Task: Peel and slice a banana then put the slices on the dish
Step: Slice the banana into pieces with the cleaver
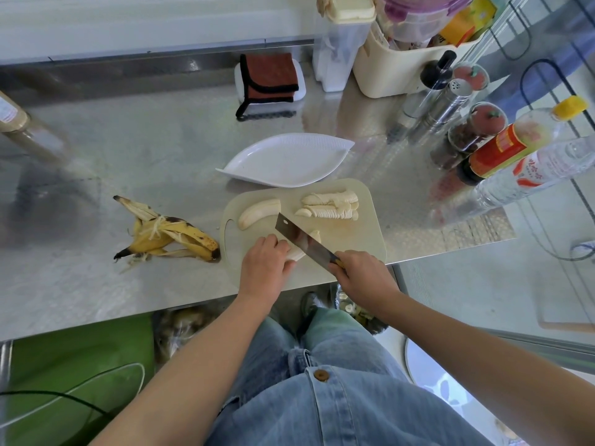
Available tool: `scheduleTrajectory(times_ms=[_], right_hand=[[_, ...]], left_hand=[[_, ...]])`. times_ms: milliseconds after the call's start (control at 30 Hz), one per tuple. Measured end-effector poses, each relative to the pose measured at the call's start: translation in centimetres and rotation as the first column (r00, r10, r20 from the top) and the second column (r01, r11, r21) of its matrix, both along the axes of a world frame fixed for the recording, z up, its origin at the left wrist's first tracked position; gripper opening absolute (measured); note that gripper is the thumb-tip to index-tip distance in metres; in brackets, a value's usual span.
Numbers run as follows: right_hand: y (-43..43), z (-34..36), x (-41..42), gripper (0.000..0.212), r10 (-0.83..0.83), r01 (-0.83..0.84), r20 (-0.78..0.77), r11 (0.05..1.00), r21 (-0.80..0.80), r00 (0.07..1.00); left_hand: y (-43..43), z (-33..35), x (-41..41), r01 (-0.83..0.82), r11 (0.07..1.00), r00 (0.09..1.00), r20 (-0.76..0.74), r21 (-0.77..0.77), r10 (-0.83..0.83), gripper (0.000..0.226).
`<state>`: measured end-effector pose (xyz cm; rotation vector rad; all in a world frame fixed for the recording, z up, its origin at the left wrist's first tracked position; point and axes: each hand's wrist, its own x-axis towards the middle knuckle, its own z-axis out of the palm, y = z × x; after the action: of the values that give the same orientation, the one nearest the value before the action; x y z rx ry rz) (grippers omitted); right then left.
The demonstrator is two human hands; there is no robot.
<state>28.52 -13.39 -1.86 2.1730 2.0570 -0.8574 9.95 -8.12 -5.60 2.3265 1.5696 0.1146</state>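
A banana piece [297, 254] is pinned under the curled fingers of the left hand [264, 262] on the cutting board [357, 241] at the worktop's [154, 156] near edge. The knife [299, 235] is gripped by its handle in the right hand [363, 272], with the blade laid across the piece. Slices [331, 206] are lined along the board's far edge, near the dish [289, 162]

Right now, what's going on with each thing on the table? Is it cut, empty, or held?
Dish: empty.
Banana peel: emptied, lying on the counter.
Slices: cut, lying on the cutting board.
Far banana half: uncut, on the board.
Near banana piece: held by left hand.
Knife: gripped by right hand, blade over near piece.
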Motion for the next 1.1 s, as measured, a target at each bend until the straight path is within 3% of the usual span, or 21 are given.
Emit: scheduleTrajectory(times_ms=[167,400,567,1100], right_hand=[[0.0,-0.7,-0.7,0.024,-0.036,0.036,0.006,0.999,-0.027,0.999],[0.1,0.4,-0.2,0.029,-0.110,0.114,-0.110,0.993,0.031,0.988],[0.3,0.8,0.1,0.029,-0.048,0.048,-0.038,0.999,0.007,0.998],[0.1,0.5,-0.2,0.028,-0.026,0.027,-0.006,0.999,0.021,1.000]], left_hand=[[0.0,0.1,0.0,0.005,1.000,1.000,0.008,0.008,-0.005,0.027],[0.2,0.1,-0.1,0.013,1.000,1.000,-0.002,0.004,-0.013,0.027],[0.3,0.1,-0.1,0.021,1.000,1.000,-0.008,0.001,-0.021,0.028],[0.2,0.0,-0.1,0.017,1.000,1.000,0.009,-0.008,-0.017,0.027]])
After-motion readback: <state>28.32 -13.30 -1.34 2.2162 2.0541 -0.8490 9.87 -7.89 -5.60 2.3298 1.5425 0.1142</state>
